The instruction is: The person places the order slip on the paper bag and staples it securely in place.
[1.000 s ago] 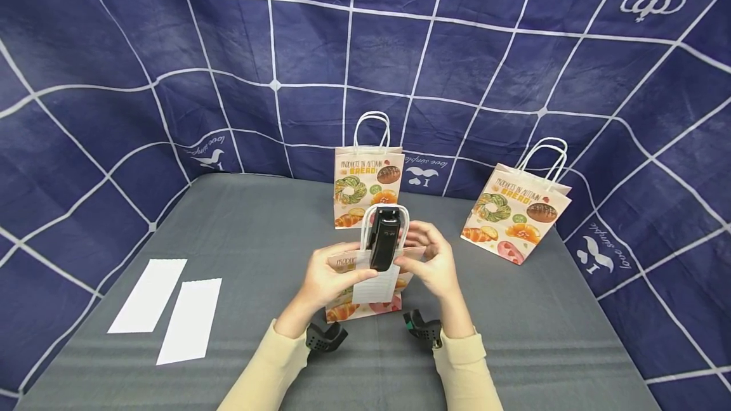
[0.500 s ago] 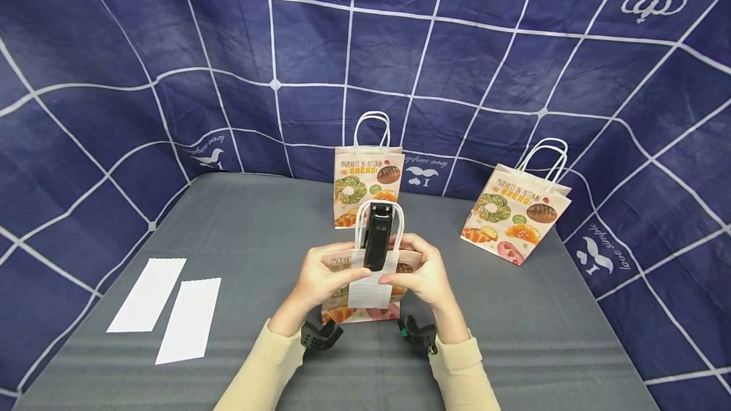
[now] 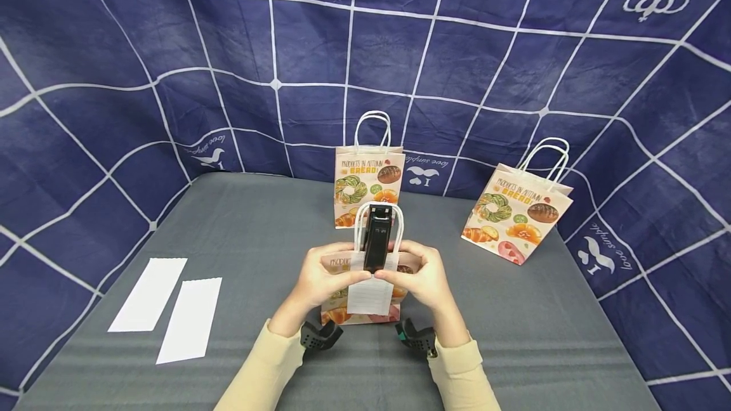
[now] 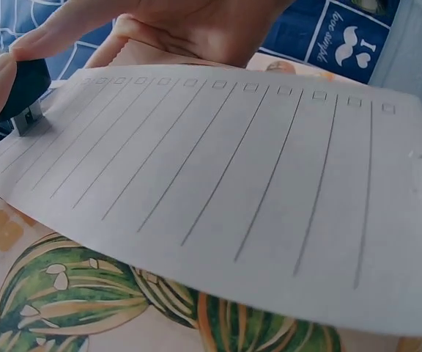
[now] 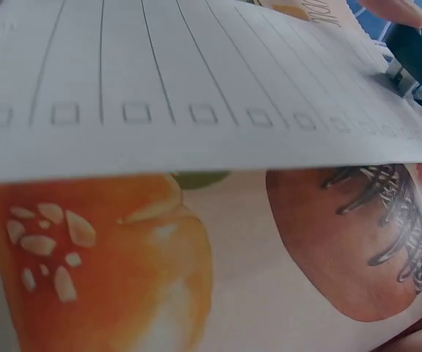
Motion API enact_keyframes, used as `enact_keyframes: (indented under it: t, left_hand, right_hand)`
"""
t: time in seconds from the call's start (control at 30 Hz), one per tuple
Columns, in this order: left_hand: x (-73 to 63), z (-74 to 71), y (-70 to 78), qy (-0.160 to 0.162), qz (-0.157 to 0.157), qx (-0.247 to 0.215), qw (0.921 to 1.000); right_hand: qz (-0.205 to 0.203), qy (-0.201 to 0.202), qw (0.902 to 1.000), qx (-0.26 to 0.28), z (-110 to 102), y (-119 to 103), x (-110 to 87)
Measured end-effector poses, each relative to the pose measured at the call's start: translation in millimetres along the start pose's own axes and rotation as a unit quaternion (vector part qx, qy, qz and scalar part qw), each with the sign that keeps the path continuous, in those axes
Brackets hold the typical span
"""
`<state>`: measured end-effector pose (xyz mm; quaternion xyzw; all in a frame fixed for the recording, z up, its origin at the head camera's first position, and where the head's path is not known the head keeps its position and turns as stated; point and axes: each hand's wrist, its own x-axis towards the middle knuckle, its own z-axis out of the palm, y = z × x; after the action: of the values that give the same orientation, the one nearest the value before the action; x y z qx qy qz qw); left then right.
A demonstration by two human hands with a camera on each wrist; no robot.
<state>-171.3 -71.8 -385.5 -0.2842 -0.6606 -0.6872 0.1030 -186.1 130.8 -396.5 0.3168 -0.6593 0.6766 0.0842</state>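
A black stapler (image 3: 377, 237) straddles the top edge of a printed paper bag (image 3: 338, 316) standing in front of me, between its white twisted handles (image 3: 359, 224). Under the stapler's near end, a ruled white paper slip (image 3: 368, 297) with a row of small boxes lies against the bag's front. My left hand (image 3: 324, 276) and right hand (image 3: 419, 274) grip the stapler from either side. Both thumbs press its near end, their tips almost meeting, while the other fingers go behind the bag and are mostly hidden. Both wrist views show the stapler's head (image 4: 26, 92) on the slip.
Another bread-print bag (image 3: 368, 182) stands upright behind, and a third bag (image 3: 516, 211) sits at the right, angled. Two white paper slips (image 3: 147, 295) lie on the grey cloth at left. Blue checked fabric (image 3: 228, 30) hangs behind the table and along its sides.
My right thumb has come inward to meet the left one on the stapler's end. The stapler, bag and slip shifted slightly left, and the slip's lower edge now hangs lower.
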Motion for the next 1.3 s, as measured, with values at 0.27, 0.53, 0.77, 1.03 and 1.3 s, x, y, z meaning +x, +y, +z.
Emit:
enact_keyframes:
  t: [0.27, 0.53, 0.77, 1.03, 1.3]
  left_hand:
    - [1.5, -1.1, 8.0, 0.004, 0.076, 0.075, 0.9942]
    - [1.6, 1.6, 7.2, 0.014, 0.096, 0.082, 0.9919]
    - [0.9, 3.0, 7.5, 0.022, 0.090, 0.083, 0.9922]
    - [0.8, -1.5, 5.7, 0.007, 0.061, 0.064, 0.9961]
    - [-0.1, -3.1, 8.5, 0.005, 0.017, 0.064, 0.9978]
  right_hand:
    - [-0.017, -0.023, 0.9995, -0.014, 3.3, -7.4, 0.4]
    - [-0.020, -0.004, 0.9992, -0.034, 6.1, -6.9, 0.4]
    - [-0.061, 0.007, 0.9974, -0.038, 7.6, -3.7, 1.4]
    - [-0.015, -0.017, 0.9992, -0.031, 3.6, -6.2, 2.1]
    - [0.007, -0.032, 0.9995, -0.004, -0.4, -9.3, 2.6]
